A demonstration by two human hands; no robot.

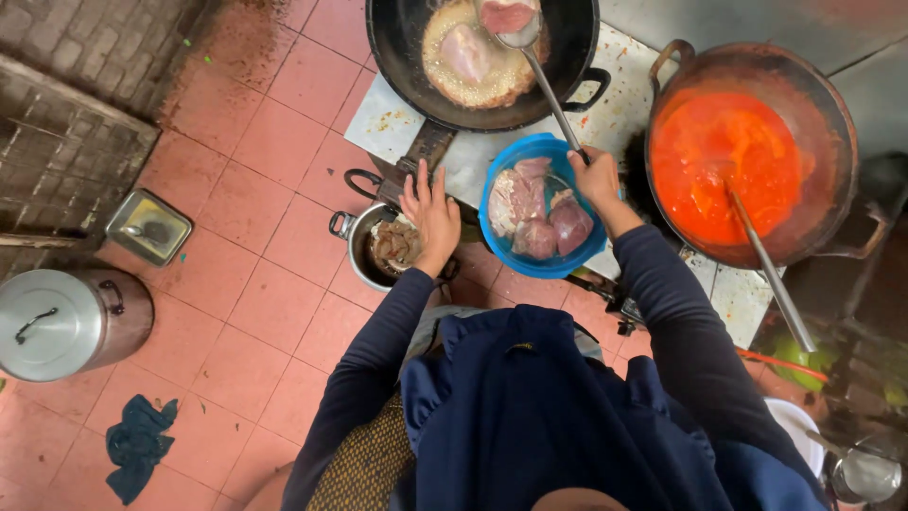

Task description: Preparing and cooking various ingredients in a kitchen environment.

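Note:
My right hand (598,178) grips the handle of a long metal ladle (541,71). Its bowl carries a piece of raw pink meat (507,15) over the black wok (397,38), where another meat piece (465,52) fries in bubbling oil. A blue bowl (492,248) with several raw meat pieces stands between my hands on the stove edge. My left hand (430,213) is flat, fingers spread, resting by the blue bowl above a small metal pot (357,248).
A large wok of orange-red sauce (724,156) with a ladle (771,274) in it sits at the right. A lidded steel pot (61,322), a square tin (148,225) and a dark rag (137,445) lie on the red tile floor at the left.

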